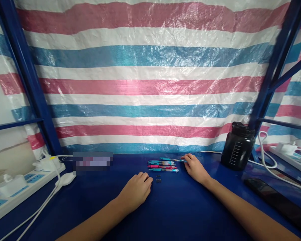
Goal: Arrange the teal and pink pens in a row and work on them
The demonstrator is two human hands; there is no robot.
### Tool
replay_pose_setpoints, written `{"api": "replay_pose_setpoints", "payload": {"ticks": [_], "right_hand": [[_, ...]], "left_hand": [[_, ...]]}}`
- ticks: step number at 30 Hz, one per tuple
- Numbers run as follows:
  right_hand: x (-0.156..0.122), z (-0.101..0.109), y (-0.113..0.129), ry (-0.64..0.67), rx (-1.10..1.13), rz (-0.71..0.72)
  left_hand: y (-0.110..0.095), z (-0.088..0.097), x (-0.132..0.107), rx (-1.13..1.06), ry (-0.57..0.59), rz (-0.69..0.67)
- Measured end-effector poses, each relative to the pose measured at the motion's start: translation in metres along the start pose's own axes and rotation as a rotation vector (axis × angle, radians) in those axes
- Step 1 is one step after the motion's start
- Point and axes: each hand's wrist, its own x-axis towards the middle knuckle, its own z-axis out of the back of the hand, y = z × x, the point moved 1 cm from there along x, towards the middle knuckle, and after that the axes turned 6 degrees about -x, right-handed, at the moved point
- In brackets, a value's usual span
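Note:
Several pens (163, 166) lie side by side on the blue tabletop, teal ones and a pink-red one, their coloured ends toward the left. At the far side of this row is a teal pen (169, 159). My right hand (194, 168) pinches that pen's right end between thumb and fingers. My left hand (136, 190) rests on the table, left of and nearer than the pens. Its fingers are curled and close together, and their undersides are hidden. Just right of its fingertips lie small dark pieces (159, 180), too small to name.
A black bottle (238, 147) stands at the back right, with a dark phone (276, 197) nearer on the right. On the left is a white power strip (27, 184) with plugs and cables. A striped sheet (150, 87) hangs behind, between blue metal posts (31, 77).

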Motion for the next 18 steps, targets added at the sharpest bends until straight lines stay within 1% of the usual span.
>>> {"api": "replay_pose_setpoints", "payload": {"ticks": [3,7,12,14,18], "right_hand": [[-0.004,0.013,0.014,-0.051,0.060,0.112],[-0.013,0.028,0.036,-0.064,0.103,0.260],[-0.012,0.029,0.057,0.037,0.067,0.413],[-0.010,0.027,0.062,0.068,0.042,0.431],[-0.010,0.025,0.064,0.101,0.011,0.399]], "left_hand": [[0.000,-0.001,0.000,-0.001,-0.001,-0.010],[0.001,-0.002,0.000,-0.008,-0.026,-0.026],[0.000,-0.002,0.000,0.008,-0.016,-0.011],[0.000,-0.001,0.000,0.014,-0.011,-0.004],[0.000,0.000,0.001,0.004,-0.009,-0.005]]}}
